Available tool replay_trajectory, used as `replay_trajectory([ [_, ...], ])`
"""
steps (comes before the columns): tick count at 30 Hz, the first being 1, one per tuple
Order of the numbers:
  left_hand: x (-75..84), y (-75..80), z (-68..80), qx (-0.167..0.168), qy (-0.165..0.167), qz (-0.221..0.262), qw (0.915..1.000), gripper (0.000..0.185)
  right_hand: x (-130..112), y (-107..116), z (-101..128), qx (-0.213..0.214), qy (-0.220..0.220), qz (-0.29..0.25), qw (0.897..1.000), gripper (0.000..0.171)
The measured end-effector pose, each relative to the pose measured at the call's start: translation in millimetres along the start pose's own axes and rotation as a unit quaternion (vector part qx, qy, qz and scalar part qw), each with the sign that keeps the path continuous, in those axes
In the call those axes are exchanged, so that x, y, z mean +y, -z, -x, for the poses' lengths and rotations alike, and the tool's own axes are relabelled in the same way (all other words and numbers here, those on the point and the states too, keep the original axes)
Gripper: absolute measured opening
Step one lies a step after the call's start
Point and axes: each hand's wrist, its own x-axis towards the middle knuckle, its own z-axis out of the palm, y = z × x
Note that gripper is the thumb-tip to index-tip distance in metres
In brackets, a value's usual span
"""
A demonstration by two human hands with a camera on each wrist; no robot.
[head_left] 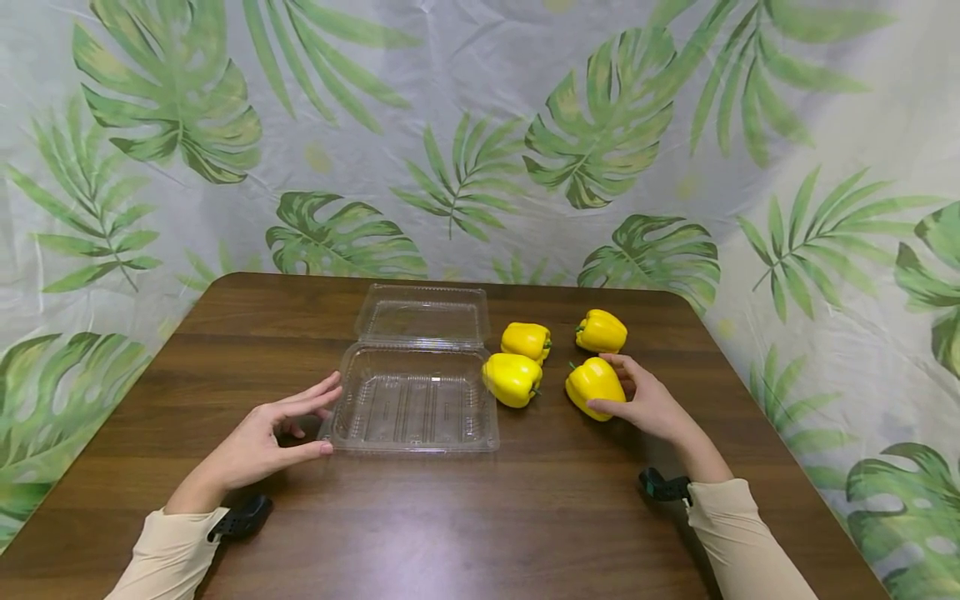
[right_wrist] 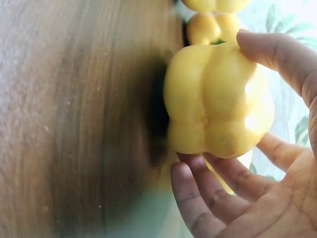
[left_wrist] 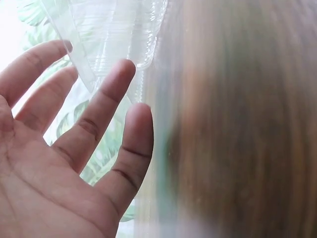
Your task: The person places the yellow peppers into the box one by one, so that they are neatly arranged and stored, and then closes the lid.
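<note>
A dark wooden surface (head_left: pixel 465 533) stands before a leaf-print curtain (head_left: pixel 480 125). At its middle sits a clear plastic box (head_left: pixel 415 407), its hinged lid laid back open and its tray holding nothing. Right of it lie four yellow peppers, all out on the wood, so the packing appears not yet begun. The right hand (head_left: pixel 647 403) curls its grip round the nearest pepper (head_left: pixel 594 387), thumb and fingers on either side. The left hand (head_left: pixel 262 440), grip spread and relaxed, rests beside the box's left edge.
</note>
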Motion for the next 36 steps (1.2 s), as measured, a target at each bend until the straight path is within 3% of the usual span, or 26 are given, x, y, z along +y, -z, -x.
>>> replay_trajectory([
  [13,0.0,1.4,0.4,-0.007,0.003,0.006,1.0000,0.069,-19.5,17.3,-3.8,-0.011,0.004,-0.015,1.000,0.085],
  [23,-2.7,0.9,1.8,-0.003,0.002,0.008,1.0000,0.069,-46.9,32.5,-20.2,-0.050,0.056,-0.034,0.997,0.086],
  [36,-2.7,1.7,0.6,-0.003,0.002,0.009,1.0000,0.069,-96.9,29.0,-44.9,-0.094,0.105,-0.042,0.989,0.083],
])
